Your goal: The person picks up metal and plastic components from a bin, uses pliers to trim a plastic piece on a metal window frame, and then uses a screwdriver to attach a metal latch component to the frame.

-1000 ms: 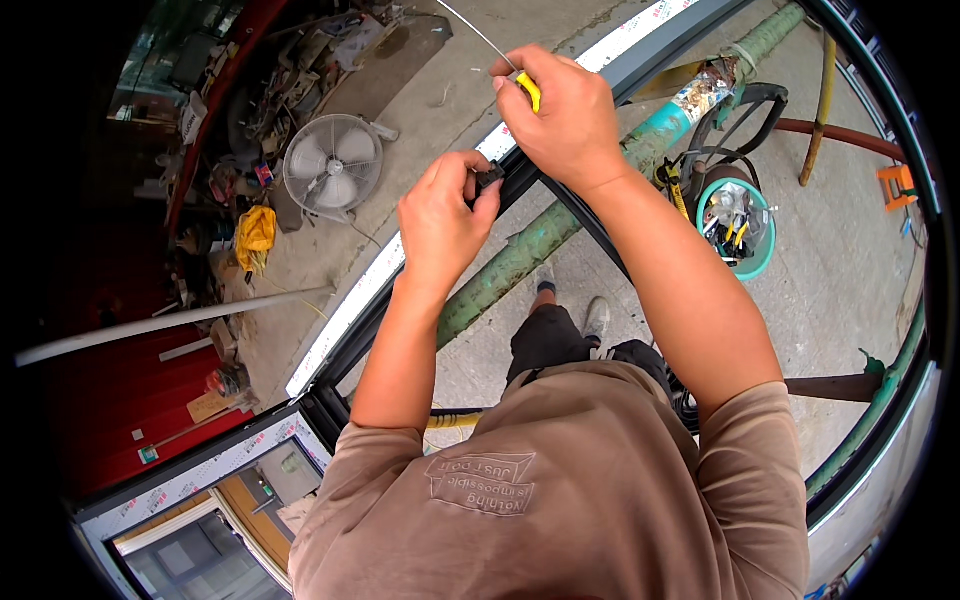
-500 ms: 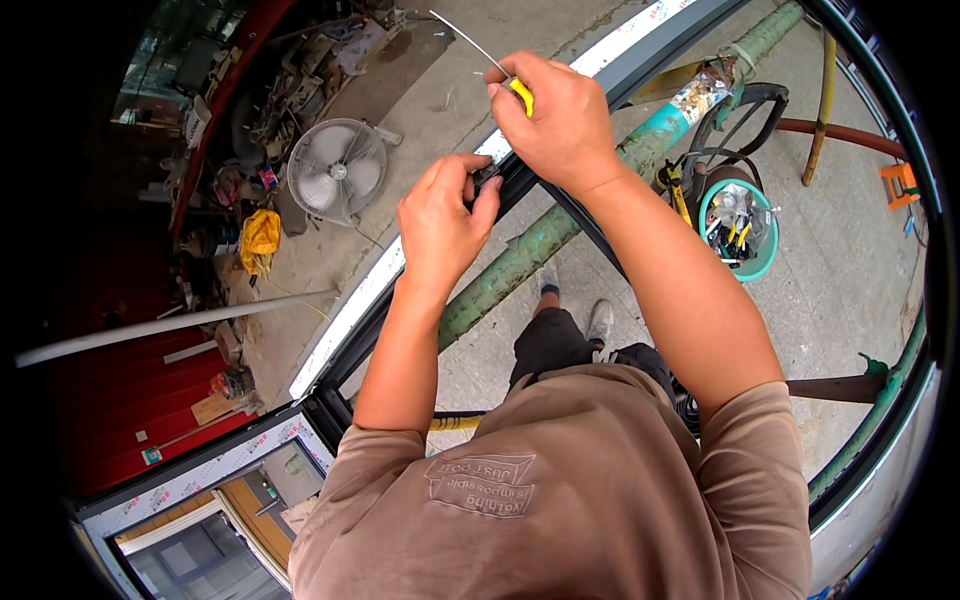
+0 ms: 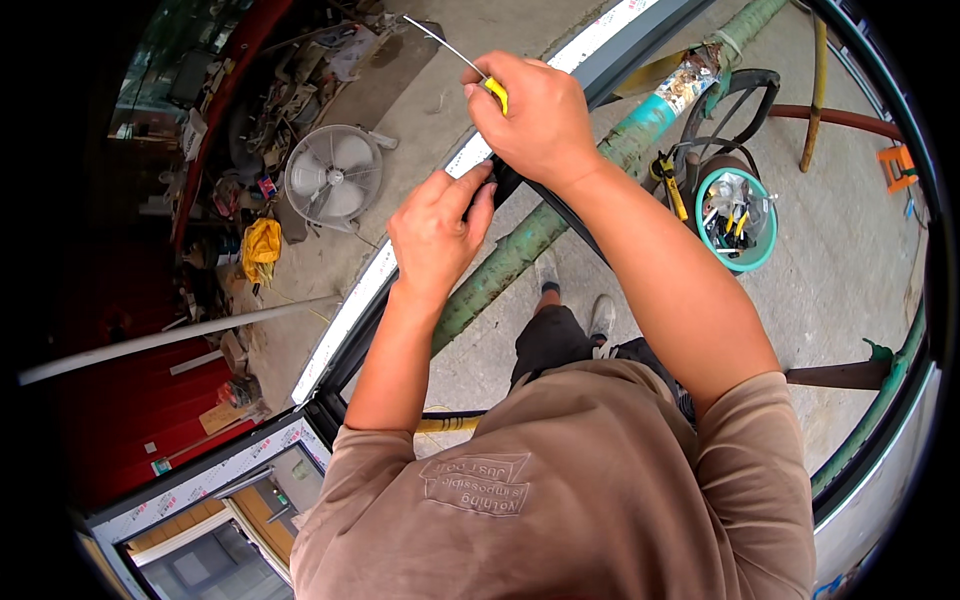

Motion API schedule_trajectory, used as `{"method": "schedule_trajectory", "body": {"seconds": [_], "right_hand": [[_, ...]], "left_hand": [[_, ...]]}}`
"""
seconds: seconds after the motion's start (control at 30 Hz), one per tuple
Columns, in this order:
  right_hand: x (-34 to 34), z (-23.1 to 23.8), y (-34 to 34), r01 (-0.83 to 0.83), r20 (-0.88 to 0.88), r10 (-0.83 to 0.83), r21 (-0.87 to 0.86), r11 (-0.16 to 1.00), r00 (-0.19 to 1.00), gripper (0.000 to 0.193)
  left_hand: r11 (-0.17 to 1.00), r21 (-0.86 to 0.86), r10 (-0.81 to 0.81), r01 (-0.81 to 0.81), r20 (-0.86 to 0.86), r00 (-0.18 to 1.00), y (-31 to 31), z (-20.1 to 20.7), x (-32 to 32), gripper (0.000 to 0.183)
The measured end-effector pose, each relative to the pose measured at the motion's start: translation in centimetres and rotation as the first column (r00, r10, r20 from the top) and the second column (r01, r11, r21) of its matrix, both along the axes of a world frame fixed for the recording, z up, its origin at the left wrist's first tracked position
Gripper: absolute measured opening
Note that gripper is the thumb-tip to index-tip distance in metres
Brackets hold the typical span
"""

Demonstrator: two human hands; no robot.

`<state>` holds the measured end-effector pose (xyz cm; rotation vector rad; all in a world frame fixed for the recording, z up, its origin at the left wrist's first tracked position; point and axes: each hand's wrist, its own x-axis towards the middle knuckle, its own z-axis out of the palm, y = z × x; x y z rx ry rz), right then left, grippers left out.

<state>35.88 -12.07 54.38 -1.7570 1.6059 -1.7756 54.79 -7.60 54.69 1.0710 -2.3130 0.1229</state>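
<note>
Far left there's a pale pole (image 3: 200, 329) whose end sits near the frame in this view, so mind it if you swing anything, then a caged fan (image 3: 334, 178) on the concrete floor (image 3: 415, 110). Next is the long frame (image 3: 347, 318), running from lower left to upper right under both hands; looks stiff and probably awkward more than fragile, and that white film could be slick, so I'd grab the dark profile instead. The left hand (image 3: 430, 225) is at its dark channel, thumb and index tips near each other, but I can't tell if they're pinching anything. The yellow-handled screwdriver (image 3: 497, 96) looks light and rigid, best held by the grip; its shaft sticks out past the frame's outer edge, with more elbow room that side. The right hand (image 3: 545, 120) has fingers wrapped round the handle, above the frame. Right of that it's tighter: a green pipe (image 3: 505, 265) passes beneath the forearm, plus 1 teal tub (image 3: 740, 264) full of bits.
</note>
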Motion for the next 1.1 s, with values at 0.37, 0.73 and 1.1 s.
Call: {"method": "schedule_trajectory", "body": {"seconds": [0.37, 0.73, 1.1], "right_hand": [[-0.1, -0.1, -0.2, 0.001, -0.006, -0.001, -0.012, 1.0, 1.0, 0.011], [0.0, -0.3, -0.4, 0.005, -0.026, -0.005, 0.013, 1.0, 1.0, 0.014], [0.1, -0.4, -0.5, 0.007, 0.006, -0.007, 0.005, 1.0, 1.0, 0.013]], "left_hand": [[0.997, -0.038, 0.062, -0.061, 0.017, 0.998, -0.6, -0.4, -0.3, 0.027], [0.987, 0.147, 0.088, -0.066, -0.154, 0.984, -0.3, 0.2, -0.4, 0.025], [0.998, 0.017, 0.067, -0.065, -0.127, 0.99, -0.2, -0.6, -0.2, 0.021]]}}
